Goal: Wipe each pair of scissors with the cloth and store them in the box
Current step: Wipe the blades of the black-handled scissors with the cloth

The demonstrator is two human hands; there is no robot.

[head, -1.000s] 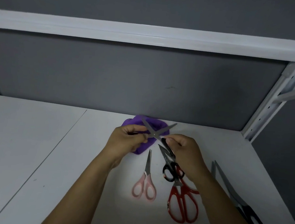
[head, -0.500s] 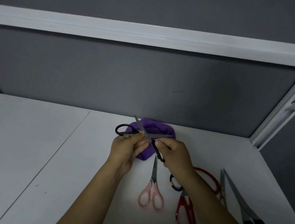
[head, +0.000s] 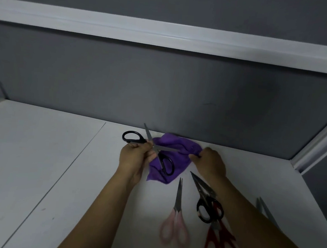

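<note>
Near the wall (head: pixel 161 94), right hand (head: pixel 211 163) now pinches the cloth (head: pixel 178 145); left hand (head: pixel 134 157) alone grips the black scissors (head: pixel 137 140).

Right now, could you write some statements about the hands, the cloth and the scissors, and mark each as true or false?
1. The left hand holds the black-handled scissors with their blades spread open. True.
2. The right hand holds the pink scissors. False: it grips the purple cloth; the pink scissors lie on the table.
3. The red scissors lie on the table. True.
4. The purple cloth is inside a box. False: it is on the table, near the back wall.
</note>
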